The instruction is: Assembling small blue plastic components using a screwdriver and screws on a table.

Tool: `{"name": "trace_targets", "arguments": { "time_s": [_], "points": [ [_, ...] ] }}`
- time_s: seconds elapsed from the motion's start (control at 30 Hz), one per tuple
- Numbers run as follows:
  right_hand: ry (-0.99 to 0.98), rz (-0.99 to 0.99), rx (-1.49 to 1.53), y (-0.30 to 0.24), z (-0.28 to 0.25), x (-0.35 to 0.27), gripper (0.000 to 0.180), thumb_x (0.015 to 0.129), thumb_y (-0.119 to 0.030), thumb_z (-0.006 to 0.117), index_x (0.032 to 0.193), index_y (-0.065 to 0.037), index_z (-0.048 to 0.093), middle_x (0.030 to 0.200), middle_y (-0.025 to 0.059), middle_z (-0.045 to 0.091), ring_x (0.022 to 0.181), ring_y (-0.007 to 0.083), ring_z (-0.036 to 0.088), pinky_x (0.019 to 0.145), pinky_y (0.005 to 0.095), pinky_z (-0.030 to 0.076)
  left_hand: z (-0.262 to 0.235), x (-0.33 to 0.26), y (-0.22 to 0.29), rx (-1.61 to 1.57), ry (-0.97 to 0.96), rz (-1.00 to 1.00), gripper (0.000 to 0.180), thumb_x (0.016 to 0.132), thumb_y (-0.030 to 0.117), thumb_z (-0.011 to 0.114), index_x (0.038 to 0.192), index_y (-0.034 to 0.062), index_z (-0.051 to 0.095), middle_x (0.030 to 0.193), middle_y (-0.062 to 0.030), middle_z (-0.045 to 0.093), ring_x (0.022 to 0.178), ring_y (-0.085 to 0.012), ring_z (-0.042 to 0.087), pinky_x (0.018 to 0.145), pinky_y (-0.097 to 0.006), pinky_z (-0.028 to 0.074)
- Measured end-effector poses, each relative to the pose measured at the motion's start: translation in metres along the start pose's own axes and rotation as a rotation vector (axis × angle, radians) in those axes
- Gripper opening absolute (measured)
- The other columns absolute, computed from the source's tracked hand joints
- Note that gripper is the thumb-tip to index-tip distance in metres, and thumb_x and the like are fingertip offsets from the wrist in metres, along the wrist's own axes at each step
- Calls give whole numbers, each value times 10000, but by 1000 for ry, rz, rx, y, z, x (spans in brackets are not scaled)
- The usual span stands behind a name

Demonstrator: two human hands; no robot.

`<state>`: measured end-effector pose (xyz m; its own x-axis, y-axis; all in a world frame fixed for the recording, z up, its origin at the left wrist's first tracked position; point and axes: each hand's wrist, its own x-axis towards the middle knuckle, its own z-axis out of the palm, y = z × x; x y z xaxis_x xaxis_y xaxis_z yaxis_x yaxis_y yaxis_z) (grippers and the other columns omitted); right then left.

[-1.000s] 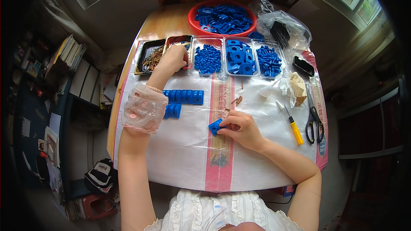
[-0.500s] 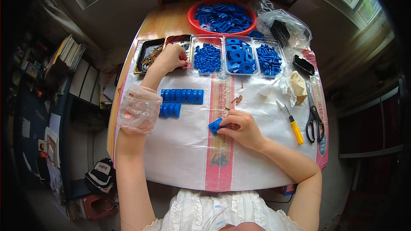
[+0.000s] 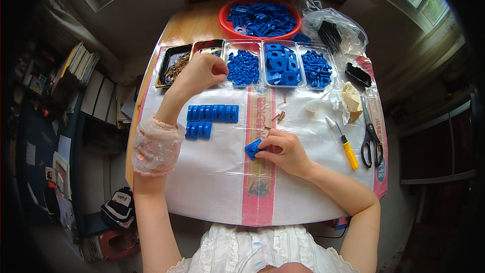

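My right hand (image 3: 287, 152) rests on the table covering and pinches a small blue plastic block (image 3: 253, 148) between thumb and fingers. A brass-coloured pin (image 3: 267, 128) lies by its knuckles. My left hand (image 3: 204, 73) hovers over the front of the trays, fingers pressed together; anything in them is too small to make out. It partly covers the tray of small metal parts (image 3: 209, 45) and is close to the clear tray of small blue pegs (image 3: 243, 68). Two rows of finished-looking blue blocks (image 3: 212, 113) lie below my left hand.
A black tray of brass-coloured screws (image 3: 177, 66), a tray of square blue pieces (image 3: 281, 64) and one of long blue pegs (image 3: 317, 70) complete the row. Behind stands a red basin (image 3: 222, 20). At right lie a yellow-handled screwdriver (image 3: 349, 154), scissors (image 3: 372, 144) and crumpled paper (image 3: 351, 102). Copper-coloured pins (image 3: 281, 117) lie mid-table.
My left hand has drawn back from the tray of metal parts, moving slightly right and nearer, fingers still together. My right hand keeps the blue block in nearly the same place.
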<state>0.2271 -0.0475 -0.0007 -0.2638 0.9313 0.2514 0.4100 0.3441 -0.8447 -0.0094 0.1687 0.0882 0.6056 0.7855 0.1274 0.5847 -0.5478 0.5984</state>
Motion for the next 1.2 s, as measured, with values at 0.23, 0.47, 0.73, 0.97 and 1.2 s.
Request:
{"name": "trace_targets", "arguments": {
  "time_s": [0.23, 0.47, 0.73, 0.97, 1.2],
  "points": [
    [24, -41, 3, 2, 1, -1, 177, 804, -69, 890, 939, -46, 778, 844, 31, 657, 684, 133, 613, 618, 280, 499, 56, -31, 49, -100, -400, 172, 138, 828, 20, 785, 948, -48, 789, 852, -171, 783, 764, -233, 763, 756, -332, 610],
    [21, -46, -3, 1, 0, 1, 177, 803, -73, 889, 940, -49, 779, 845, 32, 658, 690, 136, 616, 618, 280, 496, 65, -34, 40, -127, -334, 202, 154, 853, 48, 800, 987, -28, 802, 874, -180, 786, 782, -271, 768, 758, -343, 605],
    [21, -34, 8, 2, 1, 0, 179, 801, -77, 894, 933, -50, 777, 841, 29, 657, 682, 131, 607, 612, 281, 489, 61, -32, 38, -105, -316, 236, 155, 875, 58, 796, 1008, -20, 805, 913, -184, 789, 804, -288, 766, 757, -359, 590],
    [27, -40, -1, 2, 0, -1, 171, 805, -69, 890, 931, -49, 776, 830, 23, 647, 673, 123, 593, 602, 276, 476, 27, -24, 39, -93, -80, 115, 149, 882, 43, 762, 1004, -38, 789, 901, -194, 777, 794, -303, 764, 761, -371, 597],
    [3, -37, -2, 0, 1, 1, 164, 811, -72, 888, 932, -52, 778, 828, 20, 644, 669, 115, 582, 595, 270, 466, -17, 3, -65, 368, 206, -103, 125, 863, 81, 749, 956, 19, 805, 957, -181, 780, 909, -335, 759, 861, -428, 596]
  ]
}}
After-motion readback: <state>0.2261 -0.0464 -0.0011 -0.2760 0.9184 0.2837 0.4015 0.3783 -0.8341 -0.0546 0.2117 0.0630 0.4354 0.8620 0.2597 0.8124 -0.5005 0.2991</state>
